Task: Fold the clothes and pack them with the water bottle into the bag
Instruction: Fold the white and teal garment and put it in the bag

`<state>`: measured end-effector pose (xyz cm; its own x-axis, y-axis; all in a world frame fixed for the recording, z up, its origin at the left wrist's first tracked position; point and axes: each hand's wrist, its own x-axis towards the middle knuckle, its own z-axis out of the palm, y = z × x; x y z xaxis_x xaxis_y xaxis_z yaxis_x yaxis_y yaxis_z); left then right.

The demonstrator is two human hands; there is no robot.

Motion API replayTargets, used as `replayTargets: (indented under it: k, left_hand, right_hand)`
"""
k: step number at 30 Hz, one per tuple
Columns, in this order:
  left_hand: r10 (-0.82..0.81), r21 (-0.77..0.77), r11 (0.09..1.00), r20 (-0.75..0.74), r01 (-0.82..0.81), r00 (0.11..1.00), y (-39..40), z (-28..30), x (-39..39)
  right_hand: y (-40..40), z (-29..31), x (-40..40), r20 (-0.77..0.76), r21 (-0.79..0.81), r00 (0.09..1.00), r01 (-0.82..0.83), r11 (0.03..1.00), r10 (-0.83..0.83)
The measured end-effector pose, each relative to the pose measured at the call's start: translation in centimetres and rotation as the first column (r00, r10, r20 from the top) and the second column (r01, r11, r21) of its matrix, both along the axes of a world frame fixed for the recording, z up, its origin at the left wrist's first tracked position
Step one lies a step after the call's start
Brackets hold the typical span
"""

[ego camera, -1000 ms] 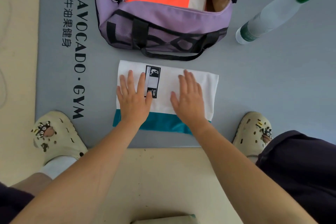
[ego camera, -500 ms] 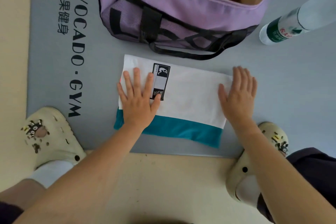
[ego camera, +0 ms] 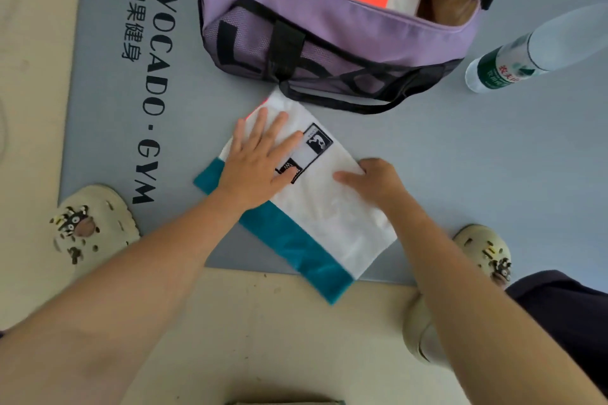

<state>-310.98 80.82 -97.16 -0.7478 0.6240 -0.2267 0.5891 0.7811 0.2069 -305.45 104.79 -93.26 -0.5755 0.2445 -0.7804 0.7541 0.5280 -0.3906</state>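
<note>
a flat, smooth rectangle of folded white shirt (ego camera: 332,207) with a teal band and a black patch lies askew on the grey gym mat (ego camera: 460,158), just below the soft purple nylon duffel bag (ego camera: 329,52). a clear plastic water bottle (ego camera: 513,59) stands right of the bag. the left hand (ego camera: 260,161) presses on the shirt with fingers spread flat, while the right hand (ego camera: 375,181) curls over its far edge, thumb on top.

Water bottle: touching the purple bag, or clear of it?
Apart. The head view shows a strip of bare grey mat between the water bottle and the purple bag at its right end.
</note>
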Motion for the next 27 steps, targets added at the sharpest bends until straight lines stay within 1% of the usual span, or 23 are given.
replayTargets:
  k: [2,4,5,6,7,8,9,10,11,12,13,14,15,16,17,19,21,23,27]
  left_hand:
    - [-0.170,-0.035,0.984,0.052,0.172,0.984,1.0,0.9,-1.5]
    - [-0.311,-0.024,0.949,0.079,0.314,0.947,2.6,1.8,-1.5]
    - [-0.351,-0.023,0.935,0.093,0.354,0.932,3.3,2.3,-1.2]
    - [-0.354,-0.014,0.934,0.108,0.357,0.929,3.8,2.7,-0.6]
    - [-0.300,0.013,0.954,0.111,0.300,0.948,4.0,3.1,0.0]
    - [-0.168,0.066,0.985,0.099,0.162,0.981,3.9,3.5,0.8]
    - [0.041,0.142,0.988,0.080,-0.053,0.996,3.6,3.9,1.7]
    - [0.304,0.213,0.925,0.078,-0.314,0.949,3.1,4.3,2.7]
    - [0.565,0.249,0.780,0.116,-0.575,0.817,2.3,4.6,4.0]
    - [0.762,0.243,0.572,0.197,-0.784,0.617,1.5,4.7,5.4]
    - [0.871,0.189,0.349,0.297,-0.918,0.392,0.8,4.8,6.9]
    - [0.902,0.102,0.158,0.389,-0.982,0.186,0.3,4.9,8.3]
    - [0.891,0.017,0.042,0.453,-0.999,0.045,0.1,5.0,9.5]
    - [0.869,-0.035,-0.014,0.493,-0.999,-0.029,0.1,4.9,10.5]
    - [0.849,-0.064,-0.043,0.525,-0.997,-0.070,0.2,4.9,11.2]
    - [0.804,-0.093,-0.077,0.583,-0.993,-0.117,0.5,4.8,11.5]
    - [0.780,-0.115,-0.071,0.613,-0.991,-0.127,0.8,4.7,11.2]
    - [0.786,-0.147,-0.010,0.611,-0.989,-0.099,0.9,4.3,11.0]
    - [0.834,-0.225,0.156,0.551,-0.962,0.007,1.9,4.7,11.2]
  right_hand:
    - [-0.6,-0.2,2.8,0.066,-0.018,0.996,0.053,0.998,-0.051]
    - [-1.3,-0.3,5.2,0.174,-0.023,0.984,0.046,0.999,-0.042]
    - [-1.5,-0.2,6.2,0.236,-0.030,0.971,0.041,0.999,-0.033]
    - [-1.6,0.0,6.9,0.284,-0.031,0.959,0.026,0.999,-0.016]
    - [-1.5,0.3,7.4,0.309,-0.016,0.951,-0.010,1.000,0.014]
    - [-1.2,0.6,7.6,0.308,0.021,0.950,-0.060,0.998,0.051]
    - [-1.0,0.7,7.8,0.282,0.072,0.956,-0.105,0.992,0.081]
    - [-0.9,0.8,7.8,0.225,0.133,0.970,-0.126,0.983,0.094]
    - [-0.9,0.8,7.7,0.137,0.189,0.988,-0.096,0.977,0.071]
    - [-0.9,0.8,7.6,0.029,0.218,1.000,-0.017,0.976,0.011]
    - [-1.2,0.9,7.3,-0.070,0.219,0.996,0.069,0.973,-0.055]
    - [-1.6,1.0,7.0,-0.133,0.201,0.987,0.119,0.972,-0.093]
    - [-2.1,1.1,6.9,-0.164,0.176,0.981,0.137,0.975,-0.108]
    - [-2.6,1.1,6.8,-0.171,0.155,0.979,0.135,0.979,-0.108]
    - [-3.0,1.0,7.0,-0.164,0.142,0.981,0.125,0.982,-0.102]
    - [-3.4,0.9,7.5,-0.143,0.132,0.983,0.130,0.983,-0.111]
    - [-3.0,0.8,8.3,-0.113,0.122,0.981,0.171,0.978,-0.158]
    - [-2.5,0.8,9.2,-0.078,0.124,0.974,0.221,0.967,-0.213]
    - [-1.8,0.7,10.7,-0.031,0.134,0.959,0.283,0.950,-0.281]
